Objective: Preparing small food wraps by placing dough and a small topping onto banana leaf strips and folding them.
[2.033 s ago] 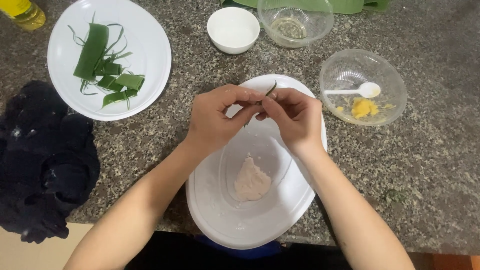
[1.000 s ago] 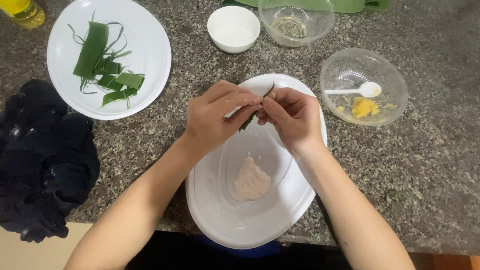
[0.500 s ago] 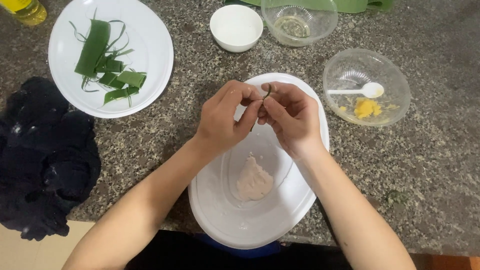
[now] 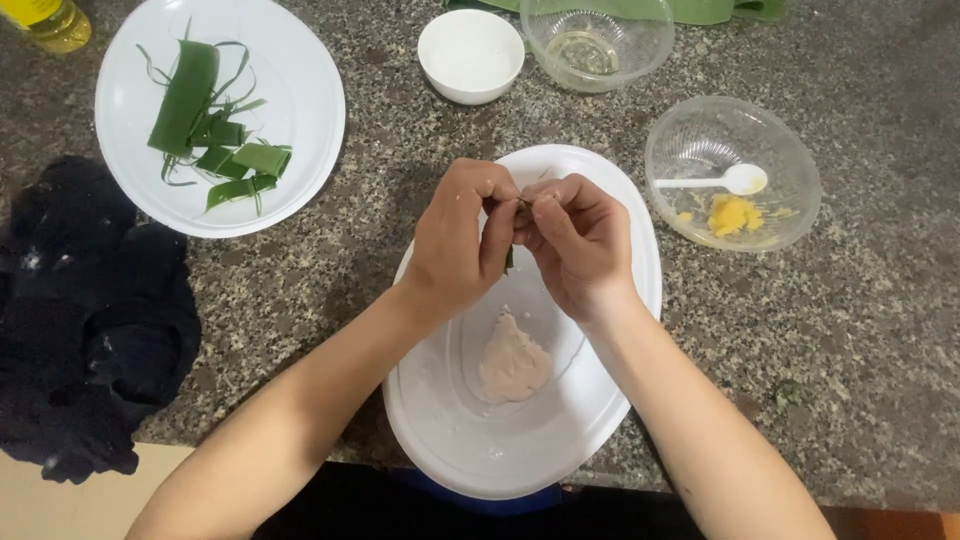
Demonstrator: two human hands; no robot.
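Head view: small green leaf strip (image 4: 509, 258) being pinched between fingertips of left hand (image 4: 462, 240) and right hand (image 4: 580, 243), both clenched on it, above white oval dish (image 4: 620, 380). Pale dough lump (image 4: 513, 360) lying inside dish, below hands. Risk judged: thin strip being torn or slipping into dough if pulled too hard.

dough lump (image 4: 513, 362) in oval dish (image 4: 620, 400), leaf plate (image 4: 300, 150) far left

A small green leaf strip (image 4: 509, 258), mostly hidden, sits pinched upright between fingertips.
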